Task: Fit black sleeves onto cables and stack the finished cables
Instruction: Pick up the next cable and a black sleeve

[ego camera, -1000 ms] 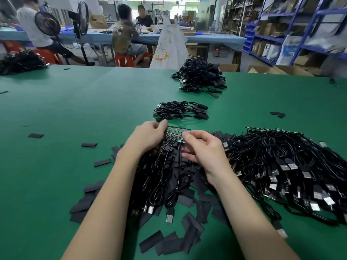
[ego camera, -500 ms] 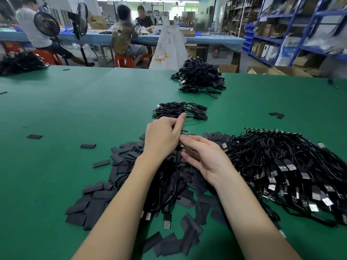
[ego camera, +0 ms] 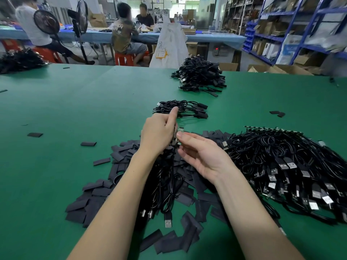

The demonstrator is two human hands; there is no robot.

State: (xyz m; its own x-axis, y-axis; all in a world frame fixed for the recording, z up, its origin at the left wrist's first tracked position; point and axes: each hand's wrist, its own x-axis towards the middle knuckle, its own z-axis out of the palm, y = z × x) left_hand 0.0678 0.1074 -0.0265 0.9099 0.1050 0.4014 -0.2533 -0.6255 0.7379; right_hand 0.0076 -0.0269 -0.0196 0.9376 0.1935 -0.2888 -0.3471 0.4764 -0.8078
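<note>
Both hands (ego camera: 159, 134) have lifted the cable bundle (ego camera: 169, 184), turning it upright.

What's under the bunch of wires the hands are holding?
Under the bunch of wires lies a heap of flat black sleeves, spread on the green table. The wires and both arms cover the heap's middle, so what lies there cannot be seen.

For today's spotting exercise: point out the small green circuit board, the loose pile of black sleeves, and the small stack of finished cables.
Green circuit board (ego camera: 180, 129), head view, its top edge.
Black sleeves (ego camera: 93, 200), head view, pile's left part.
Finished cables (ego camera: 185, 107), head view, stack's middle.
</note>
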